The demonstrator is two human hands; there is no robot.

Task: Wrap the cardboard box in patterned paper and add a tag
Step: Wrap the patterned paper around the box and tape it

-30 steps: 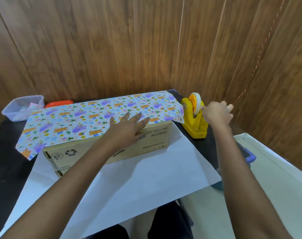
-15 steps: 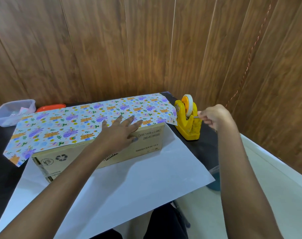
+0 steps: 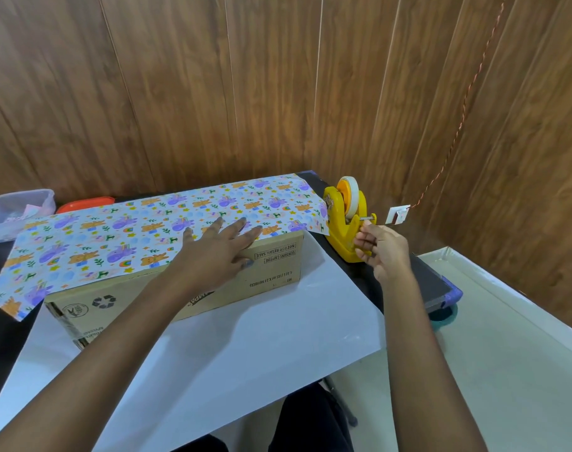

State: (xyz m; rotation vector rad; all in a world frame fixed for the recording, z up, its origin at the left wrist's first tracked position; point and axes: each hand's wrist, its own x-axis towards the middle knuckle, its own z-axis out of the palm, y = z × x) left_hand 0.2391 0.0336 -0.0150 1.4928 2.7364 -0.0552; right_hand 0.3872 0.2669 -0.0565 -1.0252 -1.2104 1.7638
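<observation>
Nearest: white side of the paper spread on the table (image 3: 418,282), cardboard box (image 3: 271,272) on it. Left hand (image 3: 219,252) flat, fingers straight, pressing patterned paper (image 3: 115,236) onto box top. Right hand (image 3: 384,252) off the box's right end, at tape dispenser (image 3: 340,230), fingers curled; can't tell if it pinches tape.

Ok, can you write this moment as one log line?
left hand: flat on colourful patterned paper over brown cardboard box | right hand: curled at yellow plastic tape dispenser | box front: uncovered
</observation>
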